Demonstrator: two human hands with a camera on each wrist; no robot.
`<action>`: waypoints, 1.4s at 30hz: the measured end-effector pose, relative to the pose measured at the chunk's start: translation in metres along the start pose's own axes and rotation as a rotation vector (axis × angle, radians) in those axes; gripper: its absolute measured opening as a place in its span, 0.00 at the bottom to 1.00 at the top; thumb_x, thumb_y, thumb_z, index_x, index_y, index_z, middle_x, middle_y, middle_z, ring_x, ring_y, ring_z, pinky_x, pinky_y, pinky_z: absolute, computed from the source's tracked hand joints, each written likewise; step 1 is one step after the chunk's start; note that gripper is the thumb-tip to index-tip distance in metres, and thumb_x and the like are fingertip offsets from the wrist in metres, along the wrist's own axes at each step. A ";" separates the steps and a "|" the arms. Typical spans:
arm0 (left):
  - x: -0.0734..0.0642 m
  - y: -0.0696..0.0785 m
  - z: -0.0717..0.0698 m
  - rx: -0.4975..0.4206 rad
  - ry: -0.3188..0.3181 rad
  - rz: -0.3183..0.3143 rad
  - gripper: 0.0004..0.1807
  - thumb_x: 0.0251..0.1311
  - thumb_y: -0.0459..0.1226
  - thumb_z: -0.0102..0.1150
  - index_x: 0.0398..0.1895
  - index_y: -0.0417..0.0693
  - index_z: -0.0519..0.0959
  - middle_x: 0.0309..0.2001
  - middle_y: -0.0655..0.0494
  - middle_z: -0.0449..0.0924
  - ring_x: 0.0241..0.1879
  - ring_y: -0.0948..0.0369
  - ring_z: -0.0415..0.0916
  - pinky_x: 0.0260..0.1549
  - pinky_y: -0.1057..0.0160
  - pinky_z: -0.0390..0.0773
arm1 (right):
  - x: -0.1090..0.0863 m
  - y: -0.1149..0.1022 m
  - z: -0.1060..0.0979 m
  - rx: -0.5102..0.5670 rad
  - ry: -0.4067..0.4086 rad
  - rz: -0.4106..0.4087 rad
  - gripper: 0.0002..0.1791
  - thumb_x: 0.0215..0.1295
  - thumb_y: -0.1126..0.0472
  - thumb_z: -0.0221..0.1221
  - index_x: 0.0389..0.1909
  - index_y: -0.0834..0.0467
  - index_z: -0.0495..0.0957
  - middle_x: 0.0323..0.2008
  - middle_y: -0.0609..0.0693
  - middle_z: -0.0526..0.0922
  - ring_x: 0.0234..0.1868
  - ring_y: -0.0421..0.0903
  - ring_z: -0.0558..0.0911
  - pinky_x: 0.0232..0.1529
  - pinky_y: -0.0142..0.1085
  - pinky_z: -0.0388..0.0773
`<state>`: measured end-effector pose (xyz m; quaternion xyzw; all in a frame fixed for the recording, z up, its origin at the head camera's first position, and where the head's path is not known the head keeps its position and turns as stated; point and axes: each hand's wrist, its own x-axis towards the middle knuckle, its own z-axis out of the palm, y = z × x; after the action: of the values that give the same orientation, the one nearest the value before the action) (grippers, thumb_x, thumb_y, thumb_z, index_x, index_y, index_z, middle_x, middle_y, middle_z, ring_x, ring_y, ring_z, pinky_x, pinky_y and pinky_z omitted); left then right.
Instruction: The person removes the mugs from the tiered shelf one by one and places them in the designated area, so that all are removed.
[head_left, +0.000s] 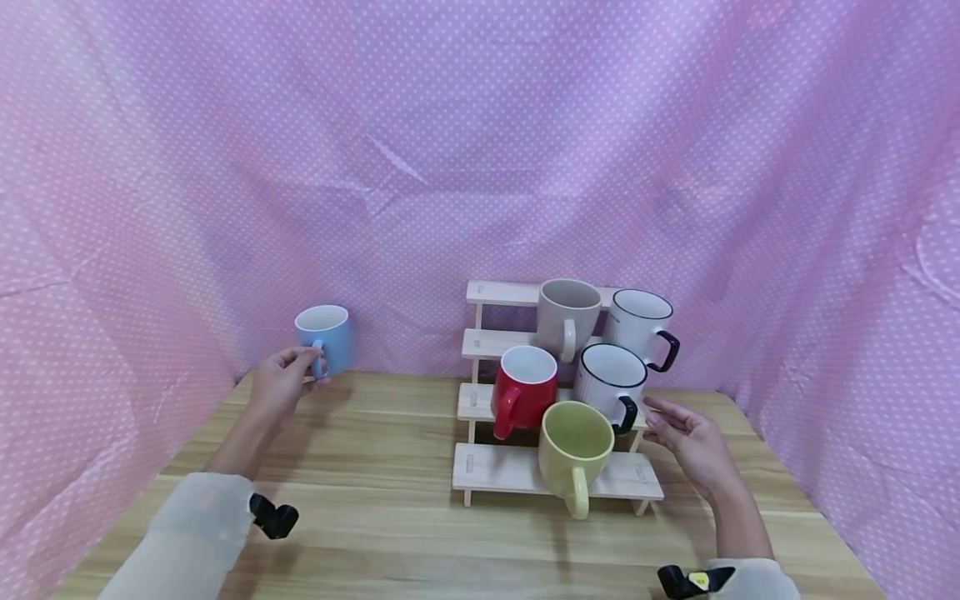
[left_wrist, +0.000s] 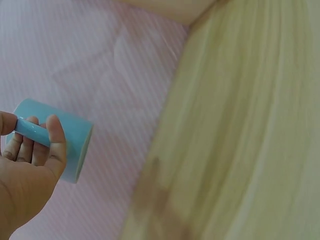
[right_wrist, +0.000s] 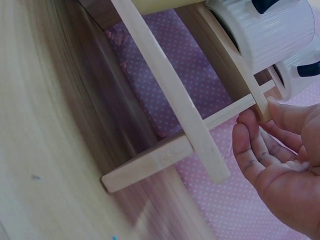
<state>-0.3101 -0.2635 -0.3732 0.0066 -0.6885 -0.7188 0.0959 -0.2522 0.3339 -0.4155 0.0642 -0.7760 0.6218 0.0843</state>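
At the left, a light blue mug (head_left: 337, 346) with a white inside is held up above the tabletop. My left hand (head_left: 280, 382) pinches its handle (left_wrist: 32, 132); in the left wrist view the mug looks tipped sideways. On the right stands a tiered wooden rack (head_left: 495, 465). The thumb and fingers of my right hand (right_wrist: 287, 175) pinch the right end of one of its shelves (right_wrist: 261, 104). Nearest that hand is a white mug (head_left: 600, 396) with a black rim and black handle.
Also on the rack are a red mug (head_left: 536, 398), a yellow-green mug (head_left: 561, 467) on the lowest shelf, a grey mug (head_left: 553, 332) and another white mug (head_left: 630, 337). Pink dotted cloth (head_left: 375, 208) hangs behind and beside the wooden table (head_left: 360, 533).
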 end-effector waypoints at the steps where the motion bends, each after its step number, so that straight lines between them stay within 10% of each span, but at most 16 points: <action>1: 0.001 -0.003 -0.004 -0.010 0.007 -0.007 0.15 0.75 0.42 0.57 0.45 0.35 0.78 0.36 0.56 0.79 0.39 0.63 0.81 0.44 0.64 0.86 | 0.000 0.000 0.000 -0.003 -0.001 -0.001 0.30 0.76 0.62 0.59 0.69 0.76 0.64 0.49 0.30 0.81 0.44 0.35 0.85 0.49 0.32 0.84; 9: 0.006 -0.022 -0.029 -0.044 0.022 -0.075 0.12 0.76 0.40 0.55 0.43 0.37 0.78 0.32 0.58 0.80 0.32 0.63 0.83 0.30 0.70 0.83 | 0.000 0.000 0.001 0.016 0.004 -0.001 0.29 0.76 0.62 0.58 0.69 0.77 0.65 0.49 0.30 0.82 0.44 0.35 0.84 0.47 0.30 0.84; 15: 0.005 -0.034 -0.038 0.052 0.042 -0.039 0.17 0.78 0.39 0.51 0.48 0.27 0.75 0.36 0.54 0.78 0.32 0.63 0.83 0.33 0.67 0.85 | -0.001 0.001 0.003 0.027 0.013 -0.012 0.29 0.76 0.63 0.58 0.68 0.77 0.65 0.50 0.28 0.81 0.45 0.34 0.84 0.47 0.30 0.84; 42: 0.007 -0.075 -0.073 -0.014 0.110 -0.130 0.12 0.76 0.41 0.55 0.43 0.39 0.78 0.34 0.60 0.79 0.34 0.67 0.82 0.40 0.64 0.87 | -0.001 0.000 0.002 0.012 0.011 0.006 0.29 0.76 0.62 0.58 0.69 0.76 0.65 0.49 0.28 0.81 0.43 0.37 0.85 0.47 0.31 0.84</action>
<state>-0.3157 -0.3345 -0.4500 0.0903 -0.6753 -0.7268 0.0867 -0.2511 0.3319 -0.4159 0.0588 -0.7721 0.6269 0.0864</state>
